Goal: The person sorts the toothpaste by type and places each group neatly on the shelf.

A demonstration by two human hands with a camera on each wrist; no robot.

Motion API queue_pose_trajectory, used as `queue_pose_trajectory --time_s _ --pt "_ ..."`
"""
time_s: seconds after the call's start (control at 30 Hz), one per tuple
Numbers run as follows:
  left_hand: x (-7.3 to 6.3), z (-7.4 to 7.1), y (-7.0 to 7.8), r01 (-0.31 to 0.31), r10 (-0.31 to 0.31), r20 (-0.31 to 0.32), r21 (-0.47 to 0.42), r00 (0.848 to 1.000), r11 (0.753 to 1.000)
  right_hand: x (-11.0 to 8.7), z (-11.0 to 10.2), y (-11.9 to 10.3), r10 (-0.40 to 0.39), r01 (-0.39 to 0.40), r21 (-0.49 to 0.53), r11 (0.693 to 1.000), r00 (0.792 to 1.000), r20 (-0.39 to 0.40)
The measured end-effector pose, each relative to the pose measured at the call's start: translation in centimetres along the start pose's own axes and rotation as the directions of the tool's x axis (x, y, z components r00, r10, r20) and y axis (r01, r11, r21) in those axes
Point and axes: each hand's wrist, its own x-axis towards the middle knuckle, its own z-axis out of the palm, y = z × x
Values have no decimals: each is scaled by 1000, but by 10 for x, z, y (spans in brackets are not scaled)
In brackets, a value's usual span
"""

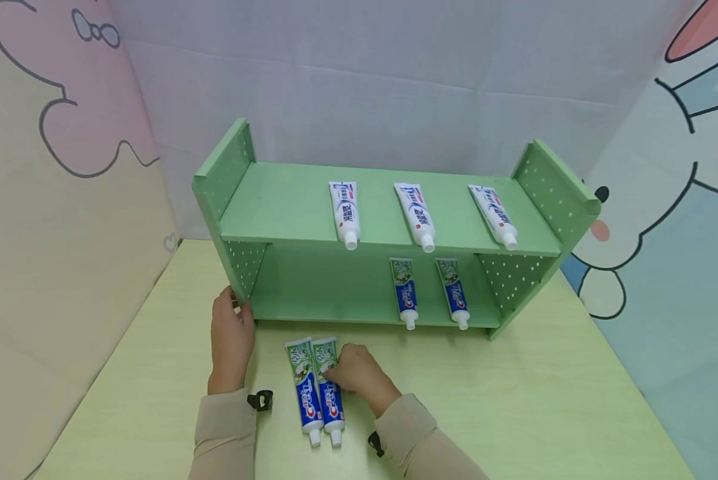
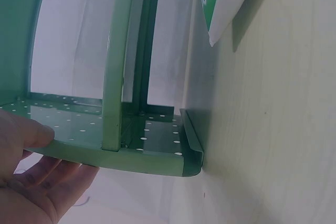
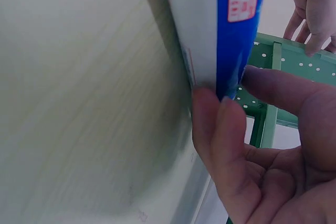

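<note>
My left hand [image 1: 231, 340] grips the lower left side panel of a green two-tier shelf [image 1: 293, 213]; in the left wrist view the thumb lies inside the panel edge [image 2: 142, 162] and the fingers outside. On the table in front, two blue-and-green toothpaste tubes lie side by side, caps toward me. My right hand [image 1: 361, 373] pinches the right-hand toothpaste tube [image 1: 331, 400] between thumb and fingers, as the right wrist view shows close up on the tube [image 3: 236, 40]. Beside it lies the left-hand toothpaste tube [image 1: 306, 393], untouched.
Three white toothpaste tubes, one of them in the middle [image 1: 415, 215], lie spaced along the upper tier. On the lower tier, toward the right, are two blue-and-green tubes, the left one [image 1: 405, 293] and the right one [image 1: 453, 293]. A pale table [image 1: 545, 400] carries everything.
</note>
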Motion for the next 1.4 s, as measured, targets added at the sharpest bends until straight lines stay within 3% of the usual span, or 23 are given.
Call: queue_pose_trajectory --time_s 0.63,1.4 --pt "1 -1 1 0 0 -6 -6 1000 1000 3 7 -2 49 -48 33 998 999 -1" --pt "0 -2 2 10 -10 7 -9 1000 1000 3 9 -3 42 -41 79 996 999 -15"
